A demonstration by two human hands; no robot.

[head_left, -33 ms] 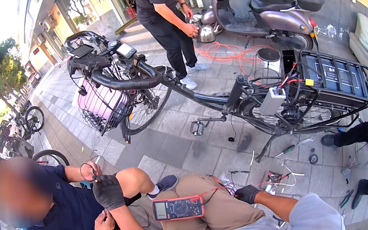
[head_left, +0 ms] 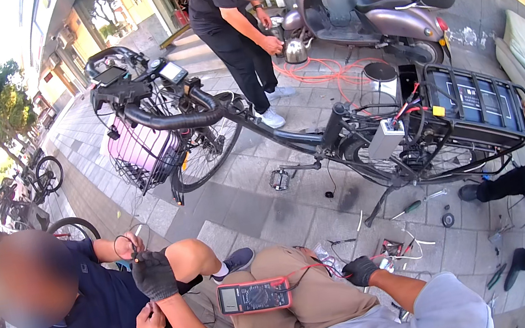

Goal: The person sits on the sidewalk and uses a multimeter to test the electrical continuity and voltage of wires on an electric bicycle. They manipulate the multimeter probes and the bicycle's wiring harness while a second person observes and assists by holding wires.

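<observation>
head view: the red-cased digital multimeter (head_left: 255,296) lay on tan cloth trousers (head_left: 329,294), its long axis crosswise, leftward of the right hand (head_left: 360,271) and rightward of the raised left hand (head_left: 154,277). both wore dark, matte gloves. the right curled beside a thin red test lead (head_left: 304,268), the left bunched its fingers at a slim black cable (head_left: 133,248); whether either gripped, i couldn't tell.

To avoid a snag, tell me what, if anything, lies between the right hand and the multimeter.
The right thigh rises between the right hand and the multimeter, a red lead crossing it.
</observation>
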